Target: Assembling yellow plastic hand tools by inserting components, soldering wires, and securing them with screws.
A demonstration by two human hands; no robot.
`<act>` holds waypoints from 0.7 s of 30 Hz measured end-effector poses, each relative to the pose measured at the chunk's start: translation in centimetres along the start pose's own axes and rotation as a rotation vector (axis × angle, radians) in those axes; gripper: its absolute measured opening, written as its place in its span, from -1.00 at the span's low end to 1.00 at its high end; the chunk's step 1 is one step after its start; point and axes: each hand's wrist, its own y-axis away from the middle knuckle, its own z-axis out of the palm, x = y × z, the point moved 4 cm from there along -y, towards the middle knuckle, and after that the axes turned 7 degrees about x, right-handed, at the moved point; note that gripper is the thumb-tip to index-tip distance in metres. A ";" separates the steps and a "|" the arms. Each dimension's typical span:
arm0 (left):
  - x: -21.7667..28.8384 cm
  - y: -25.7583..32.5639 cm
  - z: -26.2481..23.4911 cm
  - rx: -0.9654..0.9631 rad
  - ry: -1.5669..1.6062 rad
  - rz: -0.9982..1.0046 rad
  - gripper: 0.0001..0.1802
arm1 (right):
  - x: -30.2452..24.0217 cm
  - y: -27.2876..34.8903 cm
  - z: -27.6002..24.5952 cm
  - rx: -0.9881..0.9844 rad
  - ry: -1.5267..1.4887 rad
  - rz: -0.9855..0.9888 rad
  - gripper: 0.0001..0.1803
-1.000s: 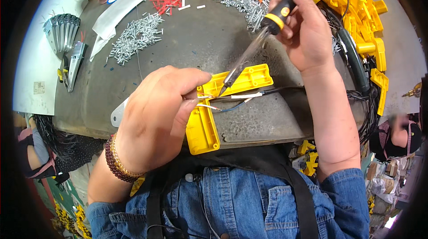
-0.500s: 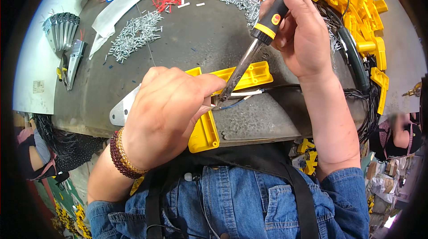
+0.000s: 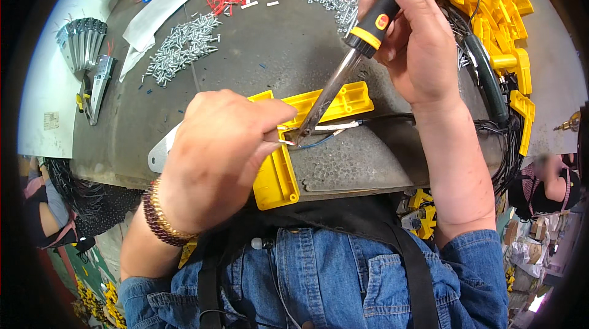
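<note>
At bench edge | left hand [image 3: 215, 163] fingers pinch wire [image 3: 334, 126] on yellow bracket [image 3: 279, 175] | right hand [image 3: 417, 47] grips screwdriver [image 3: 343, 74], tip on terminal | step: likely fastening wire; next: steady tip, turn.

Yellow plastic part [image 3: 288, 145]: an L-shaped bracket lying flat on the grey table, at the centre of the frame. One arm runs right towards the middle, ribbed on top; the other runs down to the table's near edge. Its corner is partly hidden.

Tool [image 3: 353, 53]: black handle with a yellow band and a long thin metal shaft. It slants from the upper right down to the centre, tip at the part's inner corner.

Wires [image 3: 340, 126]: thin white and blue leads with a black cable, running from the tool tip towards the right, along the part's lower edge.
</note>
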 end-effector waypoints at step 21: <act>-0.4 1.1 -2.3 0.183 -0.152 0.068 -0.73 | -4.8 -0.3 -1.4 0.071 -0.094 -0.368 -0.78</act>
